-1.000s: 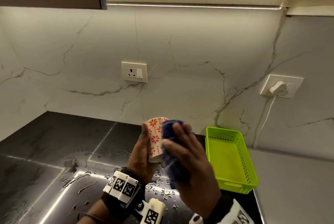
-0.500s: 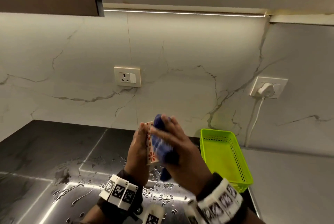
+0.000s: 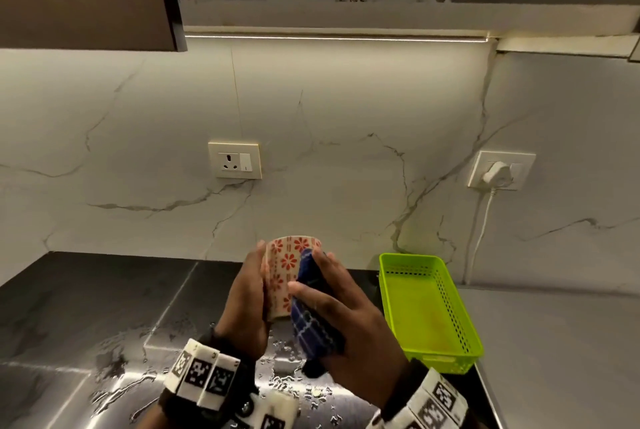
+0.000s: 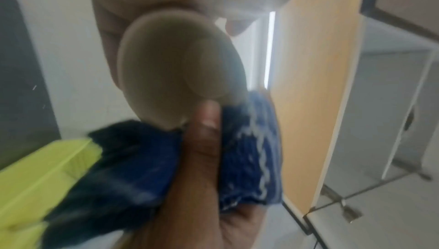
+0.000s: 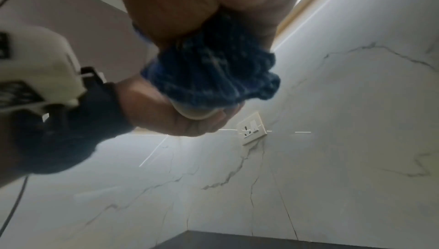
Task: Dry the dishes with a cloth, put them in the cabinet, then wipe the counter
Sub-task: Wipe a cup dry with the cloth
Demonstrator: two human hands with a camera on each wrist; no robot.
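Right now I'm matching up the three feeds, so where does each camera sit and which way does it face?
Head: worn high, looks forward and down at the wall, counter, green basket; left hand grips the cup, right hand holds the cloth.
Left wrist: looks along the left hand at the cup's base, cloth, right thumb.
Right wrist: looks up along the right hand at cloth, left wrist, wall socket.
All share cup and cloth.

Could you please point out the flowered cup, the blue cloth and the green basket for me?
flowered cup [image 3: 284, 260], head view, its patterned side wall.
blue cloth [image 3: 311, 326], head view, its checked lower fold.
green basket [image 3: 398, 293], head view, its left wall.
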